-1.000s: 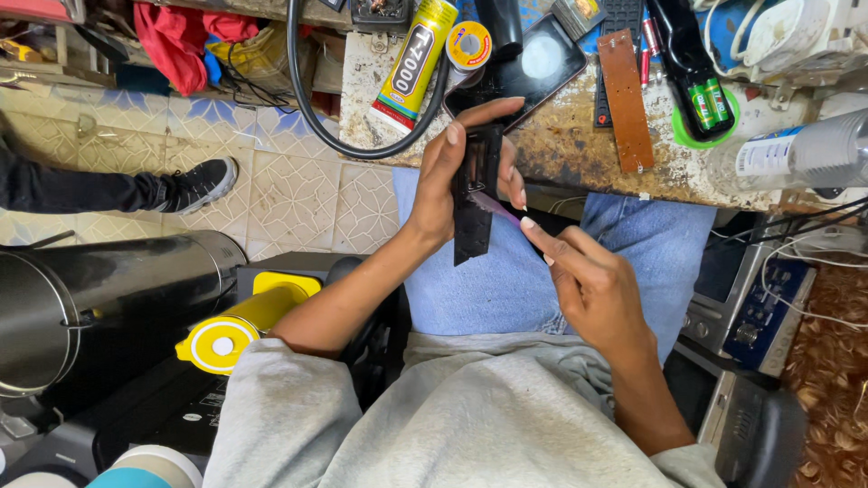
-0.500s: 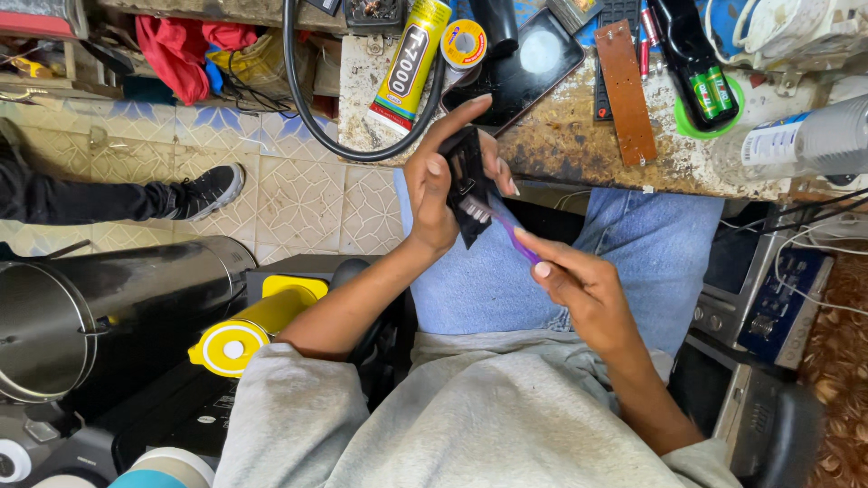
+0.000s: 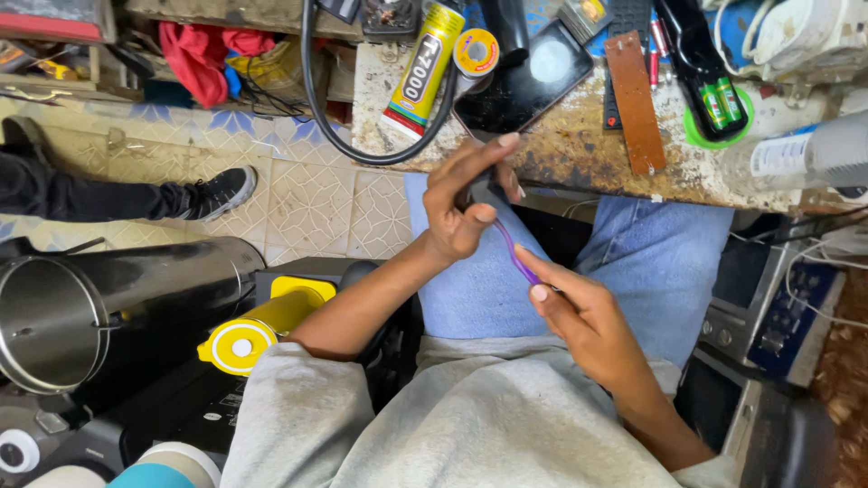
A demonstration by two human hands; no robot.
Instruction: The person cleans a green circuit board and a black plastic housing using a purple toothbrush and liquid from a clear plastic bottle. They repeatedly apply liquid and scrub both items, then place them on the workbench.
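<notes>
A thin purple tool (image 3: 517, 258) is being pinched in the right hand (image 3: 583, 316), its tip being worked against a small dark device (image 3: 477, 188) clamped in the left hand (image 3: 461, 203) – over the lap, just before the worktop (image 3: 579, 154). The prying is judged unfinished. Beyond the device, a yellow glue tube (image 3: 418, 68) is lying – farther right, a white labelled canister (image 3: 809, 154).

A purple strip (image 3: 515, 256) is showing between the hands, over blue jeans (image 3: 633, 262) and a grey sweatshirt (image 3: 470, 416). A yellow glue tube (image 3: 423, 65) with black lettering is lying on a rust-mottled bench (image 3: 579, 149), beside a brown strap (image 3: 635, 99) and a green ring (image 3: 714, 131). Beige floor tiles (image 3: 316, 203) are showing a leaf pattern; a red cloth (image 3: 203, 54) is bunching behind.
</notes>
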